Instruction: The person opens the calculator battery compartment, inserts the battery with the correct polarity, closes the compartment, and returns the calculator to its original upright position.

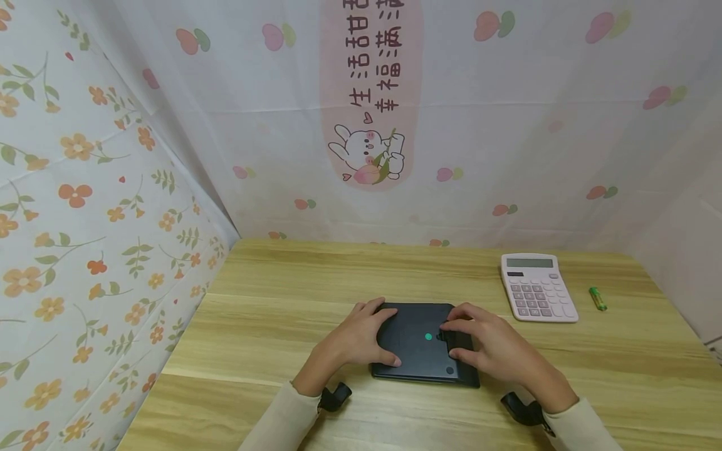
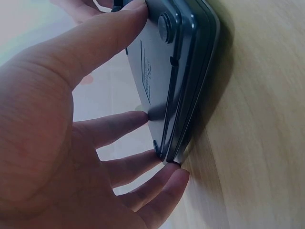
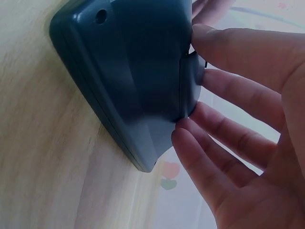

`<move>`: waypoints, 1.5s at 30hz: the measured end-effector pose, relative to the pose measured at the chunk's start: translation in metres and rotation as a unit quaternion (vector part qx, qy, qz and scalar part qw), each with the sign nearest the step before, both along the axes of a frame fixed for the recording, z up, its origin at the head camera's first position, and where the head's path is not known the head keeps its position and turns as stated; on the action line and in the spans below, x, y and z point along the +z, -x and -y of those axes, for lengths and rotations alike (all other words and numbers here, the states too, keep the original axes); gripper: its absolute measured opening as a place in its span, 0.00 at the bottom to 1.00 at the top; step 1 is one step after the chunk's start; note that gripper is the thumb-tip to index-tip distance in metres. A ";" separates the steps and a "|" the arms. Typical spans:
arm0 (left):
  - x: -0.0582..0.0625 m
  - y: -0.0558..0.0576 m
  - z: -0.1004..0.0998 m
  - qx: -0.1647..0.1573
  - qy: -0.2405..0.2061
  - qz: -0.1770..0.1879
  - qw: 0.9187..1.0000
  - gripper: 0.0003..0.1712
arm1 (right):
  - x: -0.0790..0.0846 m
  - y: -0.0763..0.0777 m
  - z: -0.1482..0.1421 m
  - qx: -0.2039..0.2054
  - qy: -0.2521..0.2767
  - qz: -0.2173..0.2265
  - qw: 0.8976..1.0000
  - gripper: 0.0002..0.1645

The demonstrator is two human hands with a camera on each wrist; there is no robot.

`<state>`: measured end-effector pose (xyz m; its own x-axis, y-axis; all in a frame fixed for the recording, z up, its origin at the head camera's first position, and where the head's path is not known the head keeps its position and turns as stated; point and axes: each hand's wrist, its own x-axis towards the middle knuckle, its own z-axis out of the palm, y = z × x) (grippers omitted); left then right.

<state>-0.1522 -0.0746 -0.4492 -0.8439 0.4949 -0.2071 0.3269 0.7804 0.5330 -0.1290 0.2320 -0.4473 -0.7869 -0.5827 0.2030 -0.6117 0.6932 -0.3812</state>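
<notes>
A black calculator (image 1: 412, 344) lies face down on the wooden table, with a round green sticker on its back. My left hand (image 1: 361, 335) holds its left side, thumb pressing on the back and fingers at the far edge. On the right half, my right hand (image 1: 491, 344) pinches a small black battery cover (image 3: 191, 81) between thumb and fingers. In the right wrist view, that cover stands slightly raised from the back. The calculator's keys and screen face down, hidden.
To the right lies a white calculator (image 1: 538, 288), face up. Beside it is a small green battery (image 1: 598, 299). A printed curtain (image 1: 271, 138) hangs behind the wooden table (image 1: 254, 326), and a floral cloth (image 1: 101, 250) covers the left side.
</notes>
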 end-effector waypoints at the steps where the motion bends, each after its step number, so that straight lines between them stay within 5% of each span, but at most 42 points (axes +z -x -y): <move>1: 0.000 0.000 0.000 0.000 0.000 0.000 1.000 0.55 | 0.000 0.000 0.000 0.001 0.000 0.000 1.000 0.22; 45: -0.001 0.001 0.000 0.001 0.003 -0.001 1.000 0.55 | 0.000 0.000 0.000 -0.018 0.003 0.022 1.000 0.21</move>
<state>-0.1529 -0.0750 -0.4502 -0.8450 0.4923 -0.2086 0.3263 0.7839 0.5283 -0.1287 0.2318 -0.4471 -0.8151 -0.5532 0.1721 -0.5697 0.7113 -0.4117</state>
